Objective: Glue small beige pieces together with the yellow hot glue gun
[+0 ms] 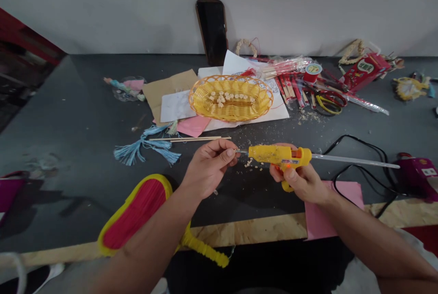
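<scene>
Wrapped round the handle of a yellow glue gun [280, 154], my right hand [301, 177] holds it level with its nozzle to the left. A clear glue stick [356, 161] sticks out of its back. My left hand [214, 164] pinches something too small to make out, right at the nozzle tip. Beyond the hands, a yellow woven basket [231, 113] holds several small pale beads [221, 98]. Two thin sticks [188, 139] and a blue tassel [137, 150] lie to the left of and behind my left hand. Small pale crumbs are scattered below the nozzle.
A dark phone [212, 31] leans on the wall. Scissors [330, 102], a thread spool [312, 73] and a red box [366, 71] lie back right. A red and yellow fan-shaped piece [137, 212] sits front left. A black cable [372, 176] and pink paper [351, 193] are at right.
</scene>
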`<state>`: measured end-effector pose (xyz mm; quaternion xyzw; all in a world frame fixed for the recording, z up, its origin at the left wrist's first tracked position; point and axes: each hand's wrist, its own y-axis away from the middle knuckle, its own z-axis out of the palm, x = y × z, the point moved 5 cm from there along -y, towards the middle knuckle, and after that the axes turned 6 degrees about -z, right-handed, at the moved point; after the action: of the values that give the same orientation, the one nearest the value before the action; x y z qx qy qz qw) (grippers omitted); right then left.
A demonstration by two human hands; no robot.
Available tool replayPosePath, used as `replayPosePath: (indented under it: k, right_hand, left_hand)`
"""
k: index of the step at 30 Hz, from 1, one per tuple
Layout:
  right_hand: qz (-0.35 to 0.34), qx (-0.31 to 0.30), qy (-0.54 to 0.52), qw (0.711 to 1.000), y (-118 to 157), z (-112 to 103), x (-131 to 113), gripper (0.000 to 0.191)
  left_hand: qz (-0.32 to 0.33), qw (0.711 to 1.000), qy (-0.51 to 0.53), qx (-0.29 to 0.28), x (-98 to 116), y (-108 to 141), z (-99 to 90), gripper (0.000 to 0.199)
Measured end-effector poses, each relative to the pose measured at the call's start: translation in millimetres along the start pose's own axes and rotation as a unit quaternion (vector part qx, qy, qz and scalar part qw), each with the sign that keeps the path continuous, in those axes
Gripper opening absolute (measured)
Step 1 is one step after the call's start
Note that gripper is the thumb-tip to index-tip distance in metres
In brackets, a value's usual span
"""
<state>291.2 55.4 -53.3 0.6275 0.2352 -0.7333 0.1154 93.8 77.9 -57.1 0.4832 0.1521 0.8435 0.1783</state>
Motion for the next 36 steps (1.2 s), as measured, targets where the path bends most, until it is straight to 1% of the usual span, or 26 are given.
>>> replayPosePath:
  k: [11,21,27,31,36]
  right_hand:
    - [0.003,0.004,0.014,1.0,-3.0,1.3,-4.4,0.044]
    - [0.011,0.005,0.019,1.0,-1.7,0.6,-1.5,0.046]
    - [0.009,0.0,0.023,1.0,-3.0,1.5,-2.7,0.044]
    - [0.006,0.001,0.014,1.0,-2.7,1.4,-3.1,0.043]
    - [0.013,-0.003,0.03,0.999,-1.0,0.4,-0.9,0.046]
  left_hand:
    - [0.006,1.0,-0.009,-0.002,0.2,-0.5,-1.2,0.028]
    - [0.008,1.0,-0.004,0.007,1.3,0.3,-0.9,0.027]
    - [0.019,1.0,-0.004,-0.007,0.5,-0.6,-2.1,0.023]
    - [0.024,1.0,0.005,-0.002,1.1,-0.3,-2.2,0.022]
    - [0.019,1.0,0.009,-0.003,2.0,0.7,-0.2,0.023]
